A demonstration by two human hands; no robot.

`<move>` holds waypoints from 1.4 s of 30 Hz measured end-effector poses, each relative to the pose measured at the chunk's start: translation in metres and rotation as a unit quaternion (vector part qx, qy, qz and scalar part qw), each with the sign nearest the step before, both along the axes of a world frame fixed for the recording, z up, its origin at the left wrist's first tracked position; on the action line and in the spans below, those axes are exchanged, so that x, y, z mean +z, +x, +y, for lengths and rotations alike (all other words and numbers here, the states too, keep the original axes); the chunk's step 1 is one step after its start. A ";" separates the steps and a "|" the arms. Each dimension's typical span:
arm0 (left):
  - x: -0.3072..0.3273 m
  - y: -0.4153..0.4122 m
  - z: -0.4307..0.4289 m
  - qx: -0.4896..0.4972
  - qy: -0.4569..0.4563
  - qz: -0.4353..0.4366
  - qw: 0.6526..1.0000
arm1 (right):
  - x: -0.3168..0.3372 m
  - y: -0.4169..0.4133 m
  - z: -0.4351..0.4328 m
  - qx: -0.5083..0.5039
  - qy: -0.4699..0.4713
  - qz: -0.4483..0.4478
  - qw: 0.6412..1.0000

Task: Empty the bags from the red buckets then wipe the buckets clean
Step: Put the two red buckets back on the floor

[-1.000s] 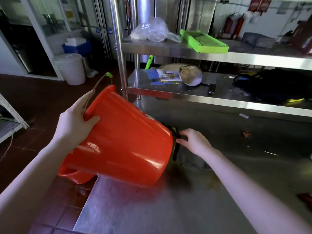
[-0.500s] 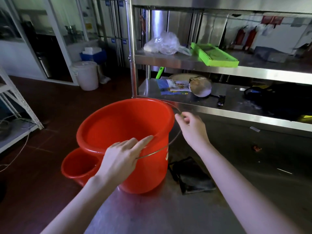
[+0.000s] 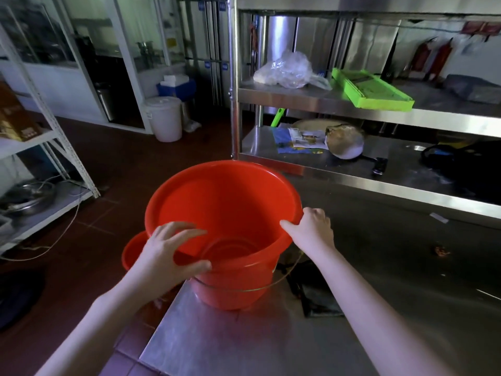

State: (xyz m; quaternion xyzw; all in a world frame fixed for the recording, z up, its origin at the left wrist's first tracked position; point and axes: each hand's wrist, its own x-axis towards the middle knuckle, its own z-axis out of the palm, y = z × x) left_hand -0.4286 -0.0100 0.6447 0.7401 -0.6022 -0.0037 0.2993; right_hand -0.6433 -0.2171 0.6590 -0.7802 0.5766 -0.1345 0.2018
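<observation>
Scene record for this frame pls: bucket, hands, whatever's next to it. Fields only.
bucket: red bucket, upright on corner of steel table, no bag visible inside
handle: wire handle hangs down the front
left: left hand grips near rim, fingers inside, thumb outside
right: right hand grips right rim
cloth: dark cloth flat on table, right of bucket
other: second bucket, red, lower left, mostly hidden

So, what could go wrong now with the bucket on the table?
1. The bucket stands close to the left edge of the table. A hard push while wiping might slide it off, toward the second bucket lower down.
2. The left hand and right hand both hold the rim, so no hand is free for a cloth.
3. The bag lies right beside the bucket; turning it may drag the bag.
</observation>
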 end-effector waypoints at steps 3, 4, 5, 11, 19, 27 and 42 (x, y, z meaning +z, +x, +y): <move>-0.005 0.032 0.013 0.209 -0.010 0.095 0.973 | -0.003 0.006 0.004 -0.004 0.032 -0.088 0.996; -0.006 0.042 0.015 0.268 0.011 0.145 0.952 | -0.002 0.009 0.006 -0.003 0.039 -0.114 0.993; -0.007 0.050 0.015 0.303 0.029 0.221 0.927 | -0.002 0.012 0.008 -0.002 0.039 -0.134 0.990; -0.021 0.087 0.023 0.298 -0.072 0.472 0.827 | 0.006 0.048 0.039 -0.006 0.026 -0.174 0.984; -0.037 0.190 0.104 0.307 -0.091 0.466 0.825 | 0.012 0.173 0.104 0.012 -0.004 -0.163 0.987; -0.061 0.296 0.165 0.333 -0.075 0.441 0.830 | -0.033 0.283 0.162 0.011 0.055 -0.177 0.983; -0.173 0.417 0.157 0.404 -0.027 0.494 0.769 | -0.155 0.420 0.144 -0.010 0.179 -0.117 0.977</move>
